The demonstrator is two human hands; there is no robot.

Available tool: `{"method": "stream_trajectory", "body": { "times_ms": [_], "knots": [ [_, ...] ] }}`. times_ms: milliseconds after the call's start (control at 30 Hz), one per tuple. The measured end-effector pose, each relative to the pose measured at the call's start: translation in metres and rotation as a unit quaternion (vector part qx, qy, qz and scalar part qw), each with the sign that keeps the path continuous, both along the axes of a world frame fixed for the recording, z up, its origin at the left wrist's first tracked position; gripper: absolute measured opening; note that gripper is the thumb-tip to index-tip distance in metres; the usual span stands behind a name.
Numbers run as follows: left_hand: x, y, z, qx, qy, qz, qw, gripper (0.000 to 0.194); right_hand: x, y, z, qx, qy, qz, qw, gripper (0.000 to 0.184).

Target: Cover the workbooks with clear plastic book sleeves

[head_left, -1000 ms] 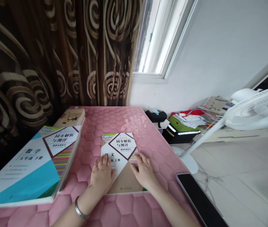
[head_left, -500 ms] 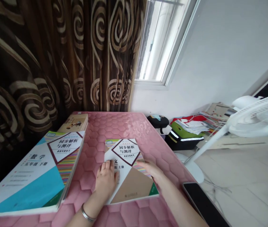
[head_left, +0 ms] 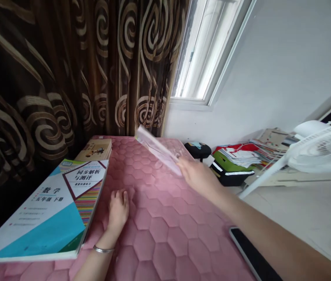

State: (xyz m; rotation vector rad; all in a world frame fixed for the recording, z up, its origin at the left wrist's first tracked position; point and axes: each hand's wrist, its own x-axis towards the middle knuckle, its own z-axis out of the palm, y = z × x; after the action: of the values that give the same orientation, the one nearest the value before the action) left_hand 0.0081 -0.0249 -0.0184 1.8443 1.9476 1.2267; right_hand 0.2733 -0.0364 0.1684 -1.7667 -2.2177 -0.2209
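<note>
My right hand grips a workbook by its near right edge. The workbook is lifted above the pink quilted pad, tilted nearly edge-on and blurred by motion. Its printed cover is turned out of sight. My left hand, a silver bangle on its wrist, rests on the pad with its fingers lying down and nothing in them. Just left of that hand lies a stack topped by a blue and white math workbook. Behind the stack is a tan book.
A dark phone lies at the pad's right edge, under my right forearm. Beyond that edge stand a white fan, a black and green bag and piled papers. A brown patterned curtain hangs at the back.
The workbook that lay flat under both hands is now raised by my right hand, up and away. My left hand has let go of it and moved slightly left onto the pad.
</note>
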Motion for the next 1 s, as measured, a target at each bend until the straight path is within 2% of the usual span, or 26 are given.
{"method": "stream_trajectory", "body": {
  "times_ms": [67, 133, 200, 233, 267, 333, 567, 700, 833, 1000],
  "knots": [
    [-0.010, 0.008, -0.004, -0.007, -0.077, 0.011, 0.997, 0.036, -0.004, -0.016, -0.039, 0.017, -0.090, 0.026, 0.995, 0.042],
    [-0.018, 0.015, -0.008, -0.021, -0.136, 0.028, 0.990, 0.034, -0.003, -0.032, -0.093, 0.030, -0.146, 0.111, 0.983, 0.047],
    [-0.022, 0.019, -0.012, -0.032, -0.163, 0.040, 0.985, 0.034, 0.002, -0.046, -0.143, 0.023, -0.166, 0.179, 0.969, 0.046],
    [-0.023, 0.020, -0.014, -0.034, -0.165, 0.036, 0.985, 0.035, 0.006, -0.051, -0.162, 0.024, -0.168, 0.202, 0.965, 0.045],
    [-0.022, 0.020, -0.015, -0.036, -0.166, 0.027, 0.985, 0.035, 0.010, -0.056, -0.177, 0.028, -0.173, 0.203, 0.964, 0.047],
    [-0.019, 0.021, -0.018, -0.029, -0.153, -0.001, 0.988, 0.034, 0.018, -0.064, -0.192, 0.036, -0.177, 0.213, 0.960, 0.049],
    [-0.011, 0.018, -0.022, 0.049, 0.024, -0.064, 0.996, 0.033, 0.020, -0.082, -0.196, 0.112, -0.149, 0.244, 0.952, 0.034],
    [-0.012, 0.016, -0.017, 0.047, 0.061, -0.089, 0.993, 0.036, 0.020, -0.091, -0.182, 0.046, -0.094, 0.250, 0.963, 0.041],
    [-0.012, 0.015, -0.012, 0.047, 0.075, -0.102, 0.991, 0.035, 0.025, -0.092, -0.165, -0.027, -0.025, 0.258, 0.966, 0.037],
    [-0.013, 0.017, -0.011, 0.047, 0.023, -0.101, 0.993, 0.033, 0.024, -0.089, -0.163, -0.061, 0.031, 0.258, 0.964, 0.028]
  ]
}}
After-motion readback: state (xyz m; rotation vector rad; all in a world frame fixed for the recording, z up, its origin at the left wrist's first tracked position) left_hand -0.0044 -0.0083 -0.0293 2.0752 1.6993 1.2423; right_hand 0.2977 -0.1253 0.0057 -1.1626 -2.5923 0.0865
